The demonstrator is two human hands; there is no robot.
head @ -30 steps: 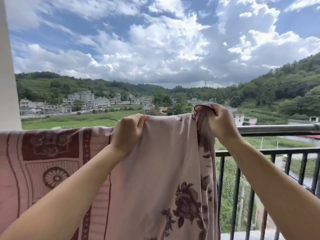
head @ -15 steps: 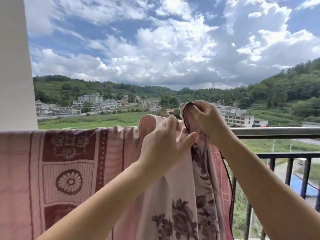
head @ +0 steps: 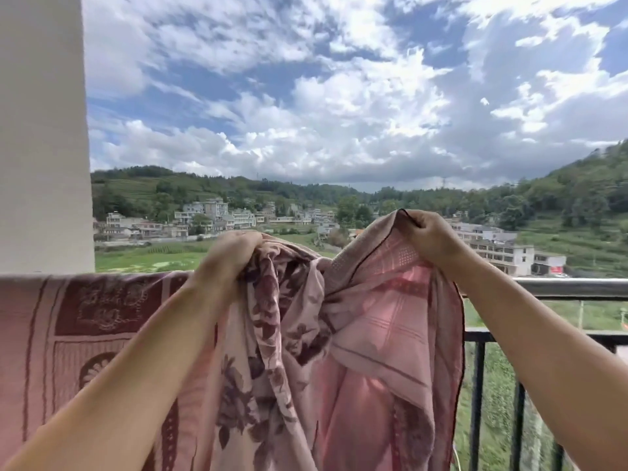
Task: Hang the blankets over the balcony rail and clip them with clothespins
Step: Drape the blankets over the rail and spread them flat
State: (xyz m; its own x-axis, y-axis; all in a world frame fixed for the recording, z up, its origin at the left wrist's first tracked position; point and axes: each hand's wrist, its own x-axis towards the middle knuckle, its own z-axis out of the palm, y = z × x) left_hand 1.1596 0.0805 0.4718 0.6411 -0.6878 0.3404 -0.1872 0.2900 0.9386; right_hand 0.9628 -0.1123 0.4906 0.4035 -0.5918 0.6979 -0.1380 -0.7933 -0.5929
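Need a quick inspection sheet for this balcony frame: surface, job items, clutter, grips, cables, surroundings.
Surface: metal balcony rail, bare on the right; dark balusters below.
Job's things: patterned blanket draped over the rail at left; floral blanket held up bunched, not yet spread. Clothespins: nothing seen.
Clutter: nothing seen.
Grips: left hand closed on bunched cloth; right hand pinching the dark-trimmed edge, raised above the rail.
Cables: nothing seen.
Surroundings: white pillar at left; village, fields, hills, cloudy sky beyond.

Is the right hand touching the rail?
Apart. The head view shows the right hand gripping the floral blanket's corner, raised above the rail.
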